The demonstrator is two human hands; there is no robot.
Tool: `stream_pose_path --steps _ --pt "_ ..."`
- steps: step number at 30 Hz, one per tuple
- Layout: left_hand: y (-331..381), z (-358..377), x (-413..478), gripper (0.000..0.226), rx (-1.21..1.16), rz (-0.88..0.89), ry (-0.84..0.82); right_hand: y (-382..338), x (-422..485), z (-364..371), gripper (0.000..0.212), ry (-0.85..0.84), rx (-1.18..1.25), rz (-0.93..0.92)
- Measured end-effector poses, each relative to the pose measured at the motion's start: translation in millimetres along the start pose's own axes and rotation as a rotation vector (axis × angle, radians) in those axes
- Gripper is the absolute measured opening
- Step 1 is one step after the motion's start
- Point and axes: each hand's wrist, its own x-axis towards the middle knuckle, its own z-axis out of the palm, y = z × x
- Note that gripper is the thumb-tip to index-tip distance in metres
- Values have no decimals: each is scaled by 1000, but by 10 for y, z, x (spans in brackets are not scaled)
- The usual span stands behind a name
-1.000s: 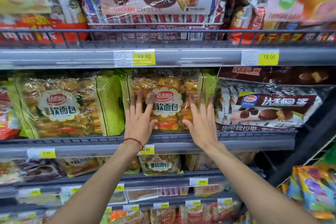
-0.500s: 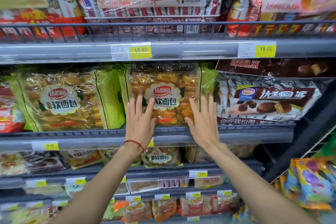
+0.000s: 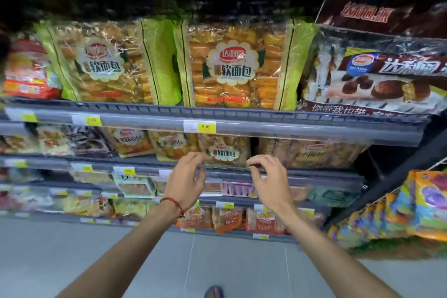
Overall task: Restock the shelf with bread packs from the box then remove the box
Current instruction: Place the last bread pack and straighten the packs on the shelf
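Observation:
Two large green-edged bread packs stand upright on the grey shelf point(image 3: 217, 117): one in the middle point(image 3: 232, 65), another to its left point(image 3: 106, 63). My left hand point(image 3: 187, 179) and my right hand point(image 3: 268, 181) hang in the air well below that shelf, in front of the lower shelves. Both hands hold nothing, fingers loosely curled and apart. A red cord circles my left wrist. Smaller bread packs point(image 3: 225, 152) lie on the shelf just behind my fingertips. The box is not in view.
A chocolate pie pack point(image 3: 377, 80) sits right of the middle bread pack. A red pack point(image 3: 26, 75) is at far left. Lower shelves hold several small snack packs. Colourful bags point(image 3: 423, 203) hang at the right. Grey floor tiles lie below, with a blue shoe tip point(image 3: 214, 292).
Both hands have come off the middle bread pack and dropped down, away from the shelf. The view has tilted downward, showing the floor.

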Motion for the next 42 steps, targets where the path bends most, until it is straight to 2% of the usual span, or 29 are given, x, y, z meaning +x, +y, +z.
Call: stream_pose_path --steps 5,9,14,18,21,24,27,30,32,36,39,42 --pt "-228 297 -74 35 -143 -200 -87 278 -42 318 20 -57 93 169" --pt "-500 597 173 43 -241 -338 -24 533 97 630 27 -19 172 258" --pt "-761 947 589 62 -375 -347 53 769 454 997 47 80 224 283" --pt "-818 1154 814 33 -405 -321 164 847 712 1207 57 182 172 241" --pt "-890 1255 949 33 -435 -359 277 829 862 1297 51 272 188 208" --pt "-960 1326 1049 30 -474 -305 369 898 943 1373 45 338 297 210" --pt "-1000 1334 1108 37 -526 -262 415 881 934 1335 32 363 340 195" --pt "-1023 1334 1162 33 -590 -274 449 897 1045 1308 16 467 351 236" --pt "-1022 1328 1196 28 -616 -294 465 957 1164 1294 19 534 428 283" --pt "-974 1325 1208 28 -609 -309 435 876 1097 1248 22 467 412 223" --pt "-965 1306 1185 25 -613 -304 430 866 983 1311 14 441 418 153" --pt "-951 1306 1120 18 -637 -298 435 863 1016 1343 10 476 397 177"
